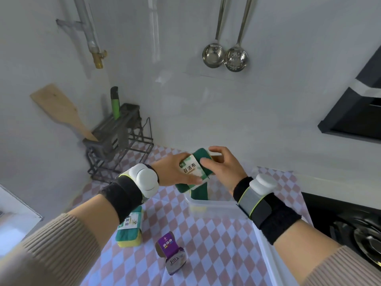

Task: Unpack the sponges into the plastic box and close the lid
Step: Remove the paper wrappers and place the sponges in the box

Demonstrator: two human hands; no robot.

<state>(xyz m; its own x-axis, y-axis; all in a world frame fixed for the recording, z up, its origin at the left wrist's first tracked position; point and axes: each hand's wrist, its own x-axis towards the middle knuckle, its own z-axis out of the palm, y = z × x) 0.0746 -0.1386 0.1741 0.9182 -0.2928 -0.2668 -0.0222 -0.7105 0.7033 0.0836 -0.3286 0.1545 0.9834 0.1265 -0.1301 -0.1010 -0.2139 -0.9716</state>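
Both hands hold a pack of green sponges wrapped in a white paper band, just above the far end of the clear plastic box. My left hand grips the band from the left. My right hand holds the sponges' right end. Green sponges show under the band, at the box's far rim. A second banded pack of green and yellow sponges lies on the checked cloth under my left forearm. An empty purple paper band lies in front of it. The box's lid is not clearly seen.
A black wire rack with a wooden spatula and a green-handled tool stands at the back left. Two steel ladles hang on the white wall. A black stove sits at the right, a range hood above it.
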